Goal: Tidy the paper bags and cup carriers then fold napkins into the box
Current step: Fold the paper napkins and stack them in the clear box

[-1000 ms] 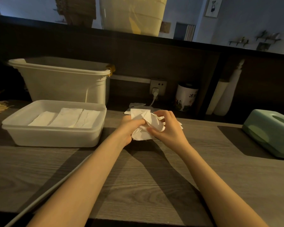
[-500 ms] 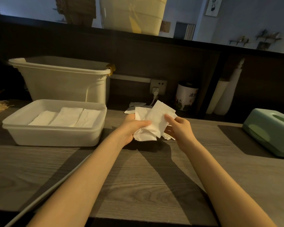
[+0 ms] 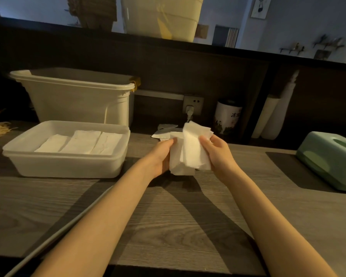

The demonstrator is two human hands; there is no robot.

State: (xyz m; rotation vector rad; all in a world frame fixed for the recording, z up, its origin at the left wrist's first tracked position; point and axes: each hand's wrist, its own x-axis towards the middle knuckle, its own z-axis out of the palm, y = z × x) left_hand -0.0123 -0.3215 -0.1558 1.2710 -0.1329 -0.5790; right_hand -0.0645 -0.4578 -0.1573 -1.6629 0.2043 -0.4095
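A white paper napkin (image 3: 190, 150) that half a second ago fanned out flat between our hands now hangs as a narrower, upright fold, its top edge raised above our fingers. A second earlier it was a crumpled wad. We hold it above the grey wood-grain counter (image 3: 168, 216), in front of our chest and well to the right of the box. Our left hand (image 3: 160, 154) grips the napkin's left side, thumb on the front; our right hand (image 3: 218, 154) pinches its right side, thumb pressed on the paper and fingers curled behind. The two hands have drawn closer together than before.

Just behind the napkin, loose white paper sheets (image 3: 164, 131) lie on the counter. To the left sits the shallow translucent plastic box (image 3: 68, 164), with three folded white napkins (image 3: 82, 141) laid side by side inside. Behind it stands a taller cream plastic tub (image 3: 78, 98); we cannot see its contents. Farther right we see a white wall socket (image 3: 193, 103) with a plug in it, a white printed ceramic jar (image 3: 227, 116), and a pale green tissue dispenser (image 3: 330, 158) at the counter's right edge.
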